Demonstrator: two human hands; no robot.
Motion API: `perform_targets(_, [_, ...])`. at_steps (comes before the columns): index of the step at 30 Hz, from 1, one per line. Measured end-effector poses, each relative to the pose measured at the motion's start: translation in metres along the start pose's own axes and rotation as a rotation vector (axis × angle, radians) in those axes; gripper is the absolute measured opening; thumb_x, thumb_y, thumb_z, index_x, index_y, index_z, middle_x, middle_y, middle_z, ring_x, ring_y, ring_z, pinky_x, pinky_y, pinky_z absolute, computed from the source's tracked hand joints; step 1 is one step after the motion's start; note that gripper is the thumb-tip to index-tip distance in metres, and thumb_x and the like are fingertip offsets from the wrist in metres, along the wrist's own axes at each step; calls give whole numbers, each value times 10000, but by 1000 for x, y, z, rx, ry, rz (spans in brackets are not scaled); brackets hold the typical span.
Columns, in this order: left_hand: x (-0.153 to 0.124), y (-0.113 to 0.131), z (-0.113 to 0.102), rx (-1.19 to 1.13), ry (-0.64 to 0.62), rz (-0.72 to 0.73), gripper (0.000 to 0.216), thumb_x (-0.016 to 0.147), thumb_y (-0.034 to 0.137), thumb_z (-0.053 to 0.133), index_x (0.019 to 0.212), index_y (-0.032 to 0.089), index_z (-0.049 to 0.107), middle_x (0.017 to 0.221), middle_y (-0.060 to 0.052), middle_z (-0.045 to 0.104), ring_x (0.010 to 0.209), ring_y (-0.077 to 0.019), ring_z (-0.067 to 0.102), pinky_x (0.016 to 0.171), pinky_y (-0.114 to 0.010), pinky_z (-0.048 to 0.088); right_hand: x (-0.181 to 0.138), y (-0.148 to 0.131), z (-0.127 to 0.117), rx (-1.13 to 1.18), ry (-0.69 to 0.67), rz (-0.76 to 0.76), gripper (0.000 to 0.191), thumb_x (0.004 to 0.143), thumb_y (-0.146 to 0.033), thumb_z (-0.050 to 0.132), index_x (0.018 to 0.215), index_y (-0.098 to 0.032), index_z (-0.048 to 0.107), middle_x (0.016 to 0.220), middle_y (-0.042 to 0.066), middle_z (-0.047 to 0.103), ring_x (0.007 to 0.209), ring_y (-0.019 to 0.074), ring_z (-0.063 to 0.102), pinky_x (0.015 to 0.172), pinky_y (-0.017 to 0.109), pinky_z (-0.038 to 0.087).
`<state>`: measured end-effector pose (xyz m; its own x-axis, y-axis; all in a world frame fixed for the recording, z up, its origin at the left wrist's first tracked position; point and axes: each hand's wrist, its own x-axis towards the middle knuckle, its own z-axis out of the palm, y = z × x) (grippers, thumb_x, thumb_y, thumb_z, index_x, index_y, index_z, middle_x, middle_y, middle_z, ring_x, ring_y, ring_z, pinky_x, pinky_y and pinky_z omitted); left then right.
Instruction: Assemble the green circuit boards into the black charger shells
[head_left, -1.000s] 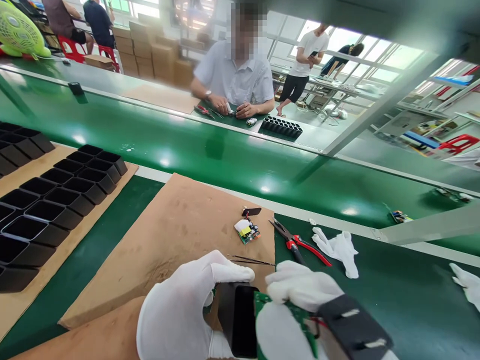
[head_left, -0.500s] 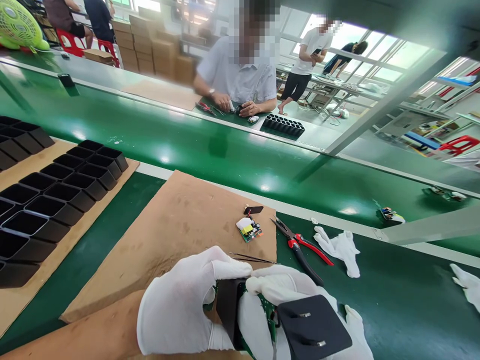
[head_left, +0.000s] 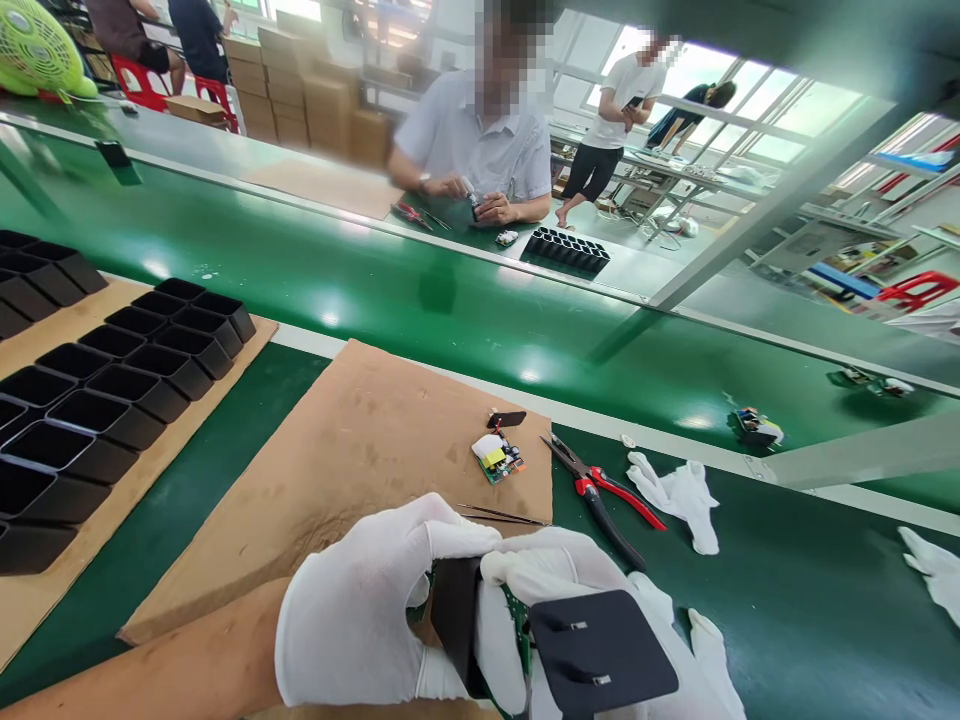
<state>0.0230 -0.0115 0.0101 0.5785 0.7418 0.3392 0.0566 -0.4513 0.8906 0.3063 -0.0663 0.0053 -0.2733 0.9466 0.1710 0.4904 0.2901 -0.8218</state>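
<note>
My left hand [head_left: 360, 610], in a white glove, is closed around a black plastic housing [head_left: 455, 610] at the bottom centre. My right hand [head_left: 577, 560], gloved too, grips a green circuit board [head_left: 517, 612] at the open side of that housing. The board appears partly inside; fingers cover much of it. Beside it, a black plug cover [head_left: 606, 650] with two metal prongs lies tilted against my right hand. Tweezers [head_left: 502, 515] rest just beyond my hands on the cardboard sheet [head_left: 360, 430]. Farther up sits another circuit board [head_left: 496, 458] with a small black cover [head_left: 507, 419].
Red-and-black pliers [head_left: 600, 495] and white gloves [head_left: 679, 495] lie to the right. Rows of black housings [head_left: 127, 370] stand at left. Across the green conveyor belt [head_left: 360, 290], a co-worker [head_left: 480, 140] handles a small part. A loose board [head_left: 757, 428] rides on the belt.
My right hand has brought the board and plug cover left, closer to the housing. Items on the belt have shifted left. The co-worker's hands have changed position slightly.
</note>
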Motion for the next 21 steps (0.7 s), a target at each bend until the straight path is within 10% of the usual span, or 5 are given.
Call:
perform_targets(12, [-11, -9, 4, -25, 29, 1, 531, 838, 332, 860, 1318, 281, 637, 1068, -49, 693, 923, -191, 711, 809, -292, 606, 18, -42, 23, -9, -4, -36, 471, 938, -504, 760, 1331, -263, 665, 1247, 97, 741, 1082, 273, 749, 868, 441, 665])
perform_targets(17, [-14, -12, 6, -35, 19, -16, 323, 1025, 425, 637, 1260, 203, 631, 1132, -85, 683, 893, -182, 676, 774, -346, 614, 17, -32, 14, -4, 12, -35, 507, 748, -376, 929, 1218, -383, 735, 1194, 45, 763, 1188, 343, 724, 826, 385, 672])
perform_targets(21, [-15, -14, 8, -37, -20, -9, 429, 857, 391, 843, 1199, 235, 636, 998, -43, 642, 811, -171, 642, 703, -290, 570, 13, -22, 8, -7, 18, -29, 544, 699, -323, 949, 1197, -391, 740, 1176, 33, 765, 1236, 362, 704, 830, 381, 681])
